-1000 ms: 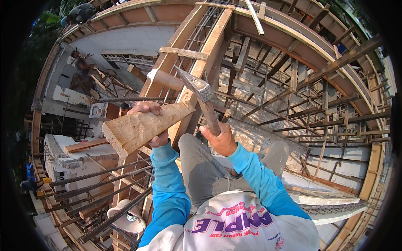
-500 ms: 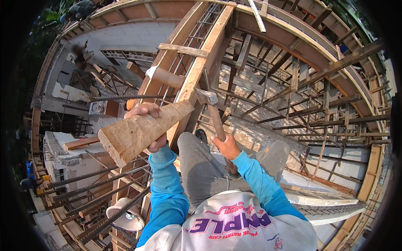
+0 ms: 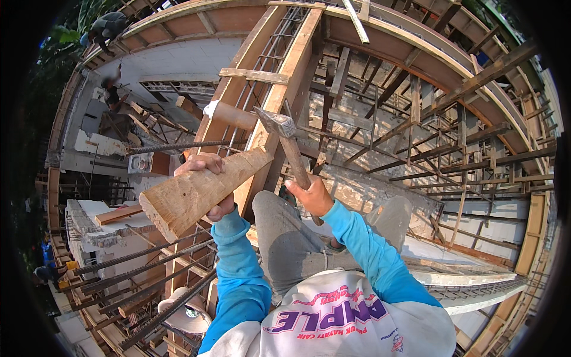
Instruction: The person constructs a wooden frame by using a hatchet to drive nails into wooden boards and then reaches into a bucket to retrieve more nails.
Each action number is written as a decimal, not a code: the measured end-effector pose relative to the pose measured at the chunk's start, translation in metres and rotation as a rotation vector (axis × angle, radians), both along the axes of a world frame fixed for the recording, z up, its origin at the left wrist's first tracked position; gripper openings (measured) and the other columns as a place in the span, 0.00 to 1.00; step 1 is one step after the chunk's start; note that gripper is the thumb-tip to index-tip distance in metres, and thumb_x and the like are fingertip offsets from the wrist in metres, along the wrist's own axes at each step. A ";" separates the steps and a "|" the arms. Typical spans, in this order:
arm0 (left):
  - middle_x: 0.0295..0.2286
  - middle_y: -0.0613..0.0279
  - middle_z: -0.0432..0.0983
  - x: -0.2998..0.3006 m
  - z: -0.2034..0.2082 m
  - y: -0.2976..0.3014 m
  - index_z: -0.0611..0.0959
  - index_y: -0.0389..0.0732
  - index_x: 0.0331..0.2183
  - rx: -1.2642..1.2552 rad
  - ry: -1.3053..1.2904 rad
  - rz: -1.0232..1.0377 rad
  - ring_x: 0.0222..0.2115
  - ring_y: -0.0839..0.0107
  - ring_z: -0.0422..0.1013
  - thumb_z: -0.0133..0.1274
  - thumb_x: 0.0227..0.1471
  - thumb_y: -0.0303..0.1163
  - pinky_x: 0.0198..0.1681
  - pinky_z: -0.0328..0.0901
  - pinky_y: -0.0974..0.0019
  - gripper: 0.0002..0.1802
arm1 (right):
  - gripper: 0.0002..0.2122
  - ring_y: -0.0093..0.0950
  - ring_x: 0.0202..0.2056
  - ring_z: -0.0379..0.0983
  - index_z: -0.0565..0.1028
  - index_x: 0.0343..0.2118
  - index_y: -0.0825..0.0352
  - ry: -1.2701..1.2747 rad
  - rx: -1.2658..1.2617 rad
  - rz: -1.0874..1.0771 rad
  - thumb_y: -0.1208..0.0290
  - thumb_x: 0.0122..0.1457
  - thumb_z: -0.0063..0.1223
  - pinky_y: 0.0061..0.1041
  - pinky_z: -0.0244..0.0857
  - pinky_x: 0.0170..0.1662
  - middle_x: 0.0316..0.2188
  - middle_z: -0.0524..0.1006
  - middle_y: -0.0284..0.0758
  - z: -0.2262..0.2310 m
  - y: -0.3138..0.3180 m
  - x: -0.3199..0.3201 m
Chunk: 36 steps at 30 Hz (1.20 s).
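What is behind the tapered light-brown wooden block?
The bare left hand shows beyond the upper and lower edges of the block; its palm is covered. A long tan timber board shows past the narrow end. Anything wholly behind the block is hidden.

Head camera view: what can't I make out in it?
All in the head view:
Left hand: its palm, hidden by the wooden block.
Hammer: the stretch of handle inside the right hand, covered by that hand.
Round beige object: its full outline, crossed by a steel bar.
Shirt: the rest of it, cut off by the lower edge.
Worker at upper left: hand details, too small and blurred.
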<state>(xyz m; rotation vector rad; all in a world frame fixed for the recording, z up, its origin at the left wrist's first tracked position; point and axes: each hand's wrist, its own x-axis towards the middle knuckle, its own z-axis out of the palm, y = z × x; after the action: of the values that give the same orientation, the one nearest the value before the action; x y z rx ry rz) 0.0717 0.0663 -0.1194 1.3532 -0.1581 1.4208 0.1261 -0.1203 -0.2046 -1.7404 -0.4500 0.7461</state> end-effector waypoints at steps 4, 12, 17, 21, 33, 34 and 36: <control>0.23 0.59 0.62 0.002 0.000 0.000 0.66 0.34 0.37 0.019 -0.006 -0.003 0.23 0.70 0.62 0.58 0.32 0.67 0.24 0.61 0.71 0.46 | 0.13 0.26 0.17 0.64 0.69 0.19 0.67 -0.252 0.520 -0.151 0.67 0.58 0.49 0.29 0.58 0.23 0.15 0.69 0.34 0.025 0.005 0.005; 0.22 0.59 0.62 -0.001 -0.003 0.002 0.66 0.35 0.37 -0.007 -0.012 0.007 0.22 0.70 0.62 0.57 0.32 0.70 0.25 0.61 0.69 0.47 | 0.17 0.35 0.24 0.71 0.73 0.29 0.73 -0.083 -0.184 0.136 0.59 0.55 0.51 0.35 0.63 0.30 0.21 0.73 0.41 -0.050 0.010 0.006; 0.22 0.59 0.62 -0.002 0.001 -0.002 0.66 0.35 0.37 -0.035 0.022 0.040 0.22 0.70 0.61 0.57 0.31 0.69 0.25 0.61 0.69 0.47 | 0.15 0.28 0.23 0.71 0.72 0.28 0.74 -0.161 0.112 0.013 0.62 0.56 0.51 0.28 0.63 0.28 0.21 0.73 0.41 0.044 0.000 0.006; 0.22 0.59 0.62 0.005 0.001 -0.005 0.67 0.34 0.37 -0.034 0.032 -0.039 0.22 0.70 0.61 0.58 0.31 0.69 0.25 0.61 0.69 0.47 | 0.15 0.29 0.24 0.71 0.73 0.31 0.75 -0.290 0.483 -0.287 0.64 0.56 0.50 0.27 0.63 0.27 0.22 0.74 0.43 -0.076 0.007 -0.014; 0.22 0.58 0.63 -0.007 -0.002 0.008 0.67 0.35 0.37 -0.019 0.011 -0.011 0.22 0.70 0.62 0.58 0.30 0.69 0.25 0.61 0.70 0.47 | 0.14 0.31 0.20 0.67 0.71 0.22 0.71 -0.220 0.250 -0.060 0.64 0.54 0.55 0.31 0.59 0.24 0.16 0.70 0.38 0.009 -0.007 0.010; 0.21 0.59 0.63 -0.004 0.001 0.005 0.67 0.35 0.36 -0.041 0.002 -0.023 0.22 0.70 0.62 0.59 0.30 0.68 0.25 0.62 0.69 0.46 | 0.12 0.30 0.20 0.66 0.70 0.21 0.70 -0.226 0.421 -0.188 0.66 0.55 0.54 0.30 0.59 0.24 0.16 0.70 0.38 -0.015 -0.001 0.009; 0.21 0.60 0.63 0.004 0.002 0.000 0.67 0.36 0.36 -0.041 0.008 -0.033 0.22 0.70 0.63 0.59 0.30 0.68 0.26 0.62 0.69 0.46 | 0.11 0.31 0.21 0.67 0.71 0.23 0.69 -0.285 0.387 -0.311 0.67 0.55 0.52 0.29 0.60 0.27 0.19 0.71 0.38 -0.089 0.002 0.002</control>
<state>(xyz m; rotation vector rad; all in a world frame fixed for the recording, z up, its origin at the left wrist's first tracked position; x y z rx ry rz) 0.0754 0.0662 -0.1175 1.3171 -0.1441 1.3836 0.1278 -0.1179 -0.2939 -1.5038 -0.4660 0.1726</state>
